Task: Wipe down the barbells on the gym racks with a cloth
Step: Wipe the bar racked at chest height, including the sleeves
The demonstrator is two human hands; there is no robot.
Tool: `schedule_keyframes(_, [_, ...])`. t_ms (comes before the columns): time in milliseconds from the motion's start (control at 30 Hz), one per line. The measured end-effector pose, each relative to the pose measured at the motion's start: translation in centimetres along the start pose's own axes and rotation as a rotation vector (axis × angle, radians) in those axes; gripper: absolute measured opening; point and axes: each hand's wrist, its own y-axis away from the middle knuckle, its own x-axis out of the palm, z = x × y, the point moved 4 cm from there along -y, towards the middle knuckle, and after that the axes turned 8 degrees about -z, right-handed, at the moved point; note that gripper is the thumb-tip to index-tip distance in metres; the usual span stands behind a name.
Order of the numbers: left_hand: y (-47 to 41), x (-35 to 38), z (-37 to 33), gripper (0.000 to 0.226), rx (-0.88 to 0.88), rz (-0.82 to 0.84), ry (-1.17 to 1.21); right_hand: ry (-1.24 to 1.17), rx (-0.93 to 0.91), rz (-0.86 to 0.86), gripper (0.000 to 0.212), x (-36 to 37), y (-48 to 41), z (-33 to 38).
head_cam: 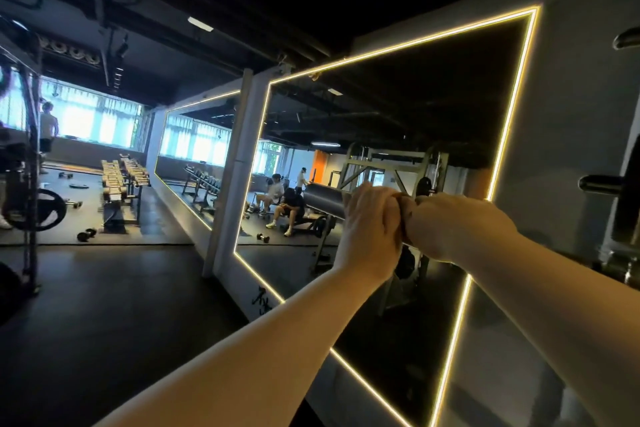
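The barbell's thick grey sleeve end (323, 199) points left in front of a wall mirror, at about chest height. My left hand (372, 229) wraps round the bar just right of that sleeve. My right hand (450, 225) grips the bar right beside it, knuckles touching the left hand. Both hands hide the rest of the bar. A dark sliver shows between the hands, and I cannot tell whether it is cloth or shadowed fingers.
A big mirror with a lit yellow frame (512, 121) fills the wall behind the bar and reflects seated people and a rack. Rack pegs (601, 184) and a plate stand at the right. Dumbbell racks (123, 177), a loaded plate (40, 210) and loose dumbbells (86, 235) are on the left.
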Motion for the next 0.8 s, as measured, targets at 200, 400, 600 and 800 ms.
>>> schedule_keyframes(200, [-1.7, -1.0, 3.2, 0.035, -0.018, 0.071, -0.044, -0.085, -0.011, 0.064, 0.035, -0.6, -0.1, 0.4])
schedule_keyframes(400, [-2.6, -0.5, 3.1, 0.017, -0.056, 0.081, -0.181, 0.033, -0.089, 0.054, 0.048, -1.0, 0.0, 1.1])
schedule_keyframes(600, [-1.6, -1.6, 3.7, 0.031, 0.024, 0.108, -0.027, -0.047, -0.083, 0.069, 0.039, -1.1, -1.3, 2.3])
schedule_keyframes(800, [-4.1, -1.2, 6.1, 0.009, -0.051, 0.095, -0.252, -0.063, -0.057, 0.047, 0.046, -0.2, -2.2, 2.4])
